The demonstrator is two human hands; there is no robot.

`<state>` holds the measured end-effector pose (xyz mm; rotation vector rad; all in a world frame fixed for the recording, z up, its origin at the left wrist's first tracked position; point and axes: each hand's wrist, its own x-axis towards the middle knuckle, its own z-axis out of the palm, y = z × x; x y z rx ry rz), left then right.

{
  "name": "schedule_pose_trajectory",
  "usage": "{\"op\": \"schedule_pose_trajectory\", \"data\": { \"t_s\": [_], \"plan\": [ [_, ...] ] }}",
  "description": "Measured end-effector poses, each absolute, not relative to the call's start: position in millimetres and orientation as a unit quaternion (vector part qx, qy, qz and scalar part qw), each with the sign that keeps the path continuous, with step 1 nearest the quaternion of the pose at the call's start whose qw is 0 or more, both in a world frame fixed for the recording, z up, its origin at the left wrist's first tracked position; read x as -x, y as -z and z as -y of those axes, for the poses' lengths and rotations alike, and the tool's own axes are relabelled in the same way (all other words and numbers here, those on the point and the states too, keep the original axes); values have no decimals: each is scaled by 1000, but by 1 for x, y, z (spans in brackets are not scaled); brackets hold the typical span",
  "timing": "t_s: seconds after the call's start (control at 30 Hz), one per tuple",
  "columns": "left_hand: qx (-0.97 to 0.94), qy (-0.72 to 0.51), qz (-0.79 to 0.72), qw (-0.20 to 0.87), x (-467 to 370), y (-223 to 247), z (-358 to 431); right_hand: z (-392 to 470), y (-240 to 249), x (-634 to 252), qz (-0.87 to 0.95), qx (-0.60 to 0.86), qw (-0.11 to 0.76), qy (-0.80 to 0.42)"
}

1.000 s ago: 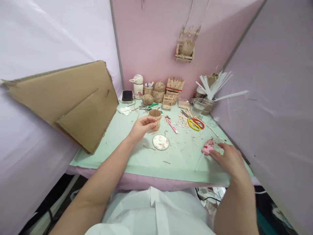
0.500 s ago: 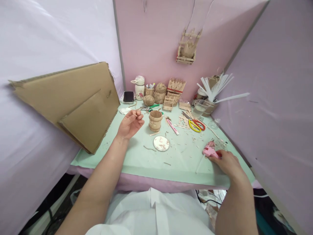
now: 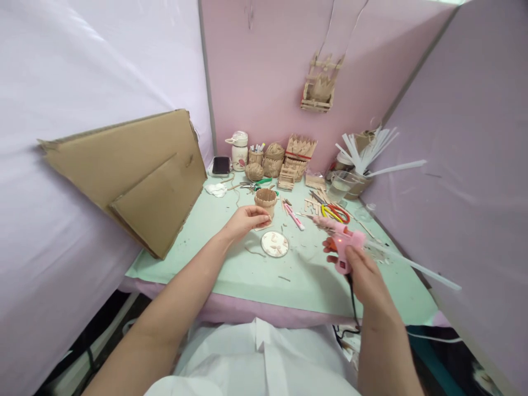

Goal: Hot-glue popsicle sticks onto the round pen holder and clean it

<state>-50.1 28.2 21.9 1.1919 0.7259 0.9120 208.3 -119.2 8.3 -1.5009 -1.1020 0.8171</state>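
Head view: pink glue gun [image 3: 345, 238] in right grip [image 3: 363, 270]

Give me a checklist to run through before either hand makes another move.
1. Glue gun firmly held: ok, the right hand is wrapped around its handle.
2. Glue stick loaded: ok, it juts from the gun's rear.
3. Gun hot: cannot tell; a light glows on its body, but heat does not show.
4. Pot upright: ok, it stands on the table.
5. Sliver in the left hand: ok, it seems pinched at the fingertips, though tiny.
6. Tools well away from the nozzle: not ok, scissors and a cutter appear close by.
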Motion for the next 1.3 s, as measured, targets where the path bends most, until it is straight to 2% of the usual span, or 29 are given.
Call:
{"op": "schedule_pose_trajectory", "data": {
  "t_s": [0.1,0.27,0.47,1.3],
  "plan": [
    [-546,-402,-320,662,51,-19,-30,118,-9,-176,482,589,534,-369],
    [-568,-387,-310,657,51,-16,-32,120,-20,-150,526,594,508,-336],
    [-589,-371,-311,648,51,-12,-34,120,-22,-146,529,618,499,-299],
    [-590,-360,-313,651,50,-17,-28,116,-8,-147,543,609,499,-293]
  ]
}}
